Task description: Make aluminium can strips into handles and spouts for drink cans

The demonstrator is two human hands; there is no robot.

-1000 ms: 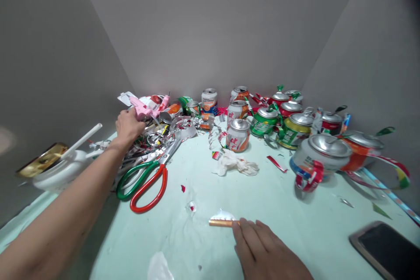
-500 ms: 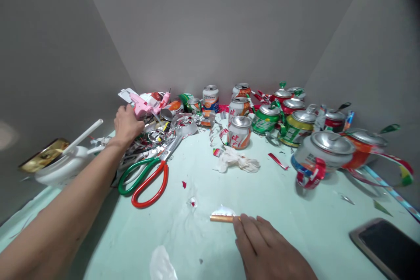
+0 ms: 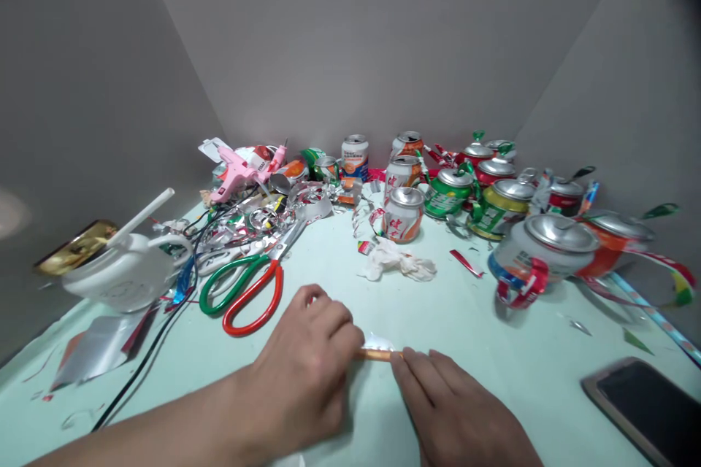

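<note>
A thin copper-coloured rolled strip [image 3: 379, 354] lies on the pale green table [image 3: 493, 350] near me, with a small crumpled silver scrap [image 3: 377, 342] just behind it. My left hand [image 3: 307, 365] is curled over the strip's left end, fingers bent and pinching it. My right hand [image 3: 454, 408] lies flat with its fingertips on the strip's right end. Most of the strip is hidden between the two hands.
Red-and-green scissors [image 3: 246, 288] lie behind my left hand. A pink glue gun [image 3: 241, 169] tops a pile of metal scraps at back left, beside a white pot [image 3: 117, 276]. Several cut cans [image 3: 542, 248] crowd the back right. A phone [image 3: 649, 401] lies at right; a tissue [image 3: 397, 263] mid-table.
My left hand has left the scrap pile by the glue gun and come back to the copper strip's left end. The right hand has stayed on the strip.
</note>
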